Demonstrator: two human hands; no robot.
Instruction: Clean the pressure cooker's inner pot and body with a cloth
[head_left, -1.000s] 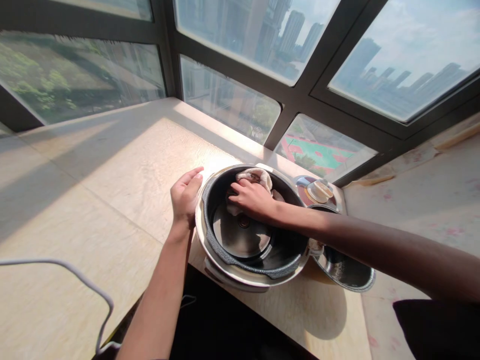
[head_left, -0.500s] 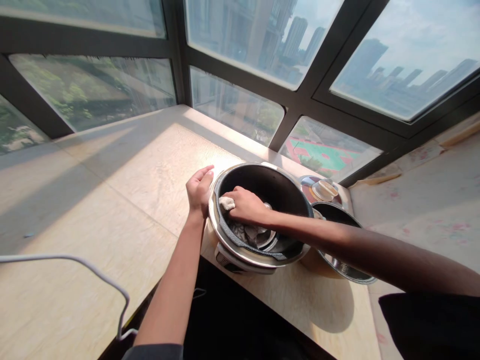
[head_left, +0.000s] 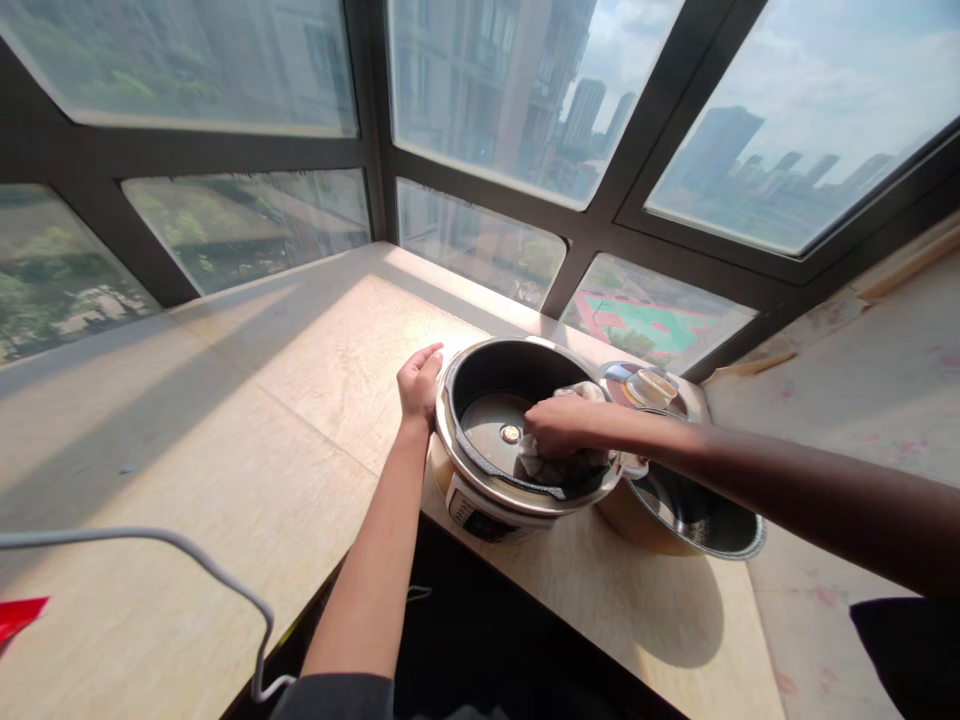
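An electric pressure cooker point(head_left: 491, 520) stands lidless on the ledge, its dark interior facing up. My left hand point(head_left: 418, 382) is against the left side of its rim, holding it with the fingers partly curled. Inside the cooker, my right hand point(head_left: 559, 425) is closed around a crumpled, pale patterned cloth point(head_left: 555, 465) at the right side of the cavity. A small round metal piece point(head_left: 511, 434) shows in the middle of the cooker's bottom. Part of the cloth is hidden by my right hand.
Right of the cooker sits a metal inner pot point(head_left: 675, 525), under my right forearm. A lid with a pale knob point(head_left: 651, 387) lies behind it. A grey cable point(head_left: 187, 545) crosses the ledge point(head_left: 225, 420) at left, near a red item point(head_left: 21, 618). Windows border the ledge.
My right hand has moved with the cloth from the left inner wall to the right side of the cooker, uncovering the bottom. My left hand stays at the rim. The view has shifted slightly.
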